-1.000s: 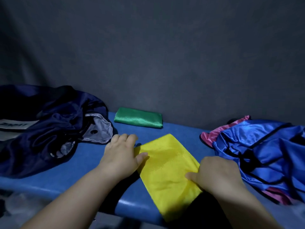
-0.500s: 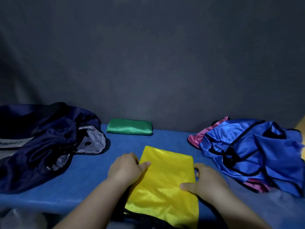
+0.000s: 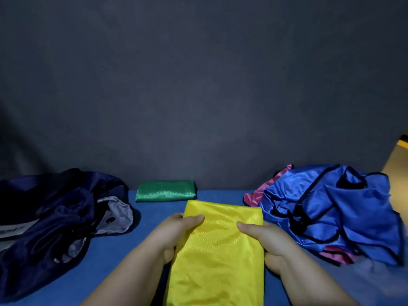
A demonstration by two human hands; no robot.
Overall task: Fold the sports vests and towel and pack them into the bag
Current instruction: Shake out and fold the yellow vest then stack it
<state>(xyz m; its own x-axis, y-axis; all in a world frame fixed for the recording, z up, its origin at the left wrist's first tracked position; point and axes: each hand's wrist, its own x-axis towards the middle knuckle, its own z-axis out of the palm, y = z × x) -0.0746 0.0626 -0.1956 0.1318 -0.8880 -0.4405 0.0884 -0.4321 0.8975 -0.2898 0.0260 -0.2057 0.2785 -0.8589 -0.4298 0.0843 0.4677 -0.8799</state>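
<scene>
A folded yellow vest (image 3: 218,250) lies lengthwise on the blue table (image 3: 154,215) right in front of me. My left hand (image 3: 176,230) grips its left edge, thumb on top and fingers under the cloth. My right hand (image 3: 262,237) grips the right edge the same way. A folded green vest (image 3: 166,191) lies at the back by the wall. A dark navy bag (image 3: 55,219) slumps at the left, its grey lining showing at the mouth. A crumpled blue vest (image 3: 335,215) with black trim is heaped at the right over a pink vest (image 3: 257,196).
A dark grey backdrop (image 3: 198,96) stands straight behind the table. The table's front edge runs below my forearms. A strip of yellowish floor (image 3: 397,164) shows at the far right.
The yellow vest has turned from slanted to straight in front of me. Both hands went from pressing on top of it to gripping its side edges. The view has tilted upward.
</scene>
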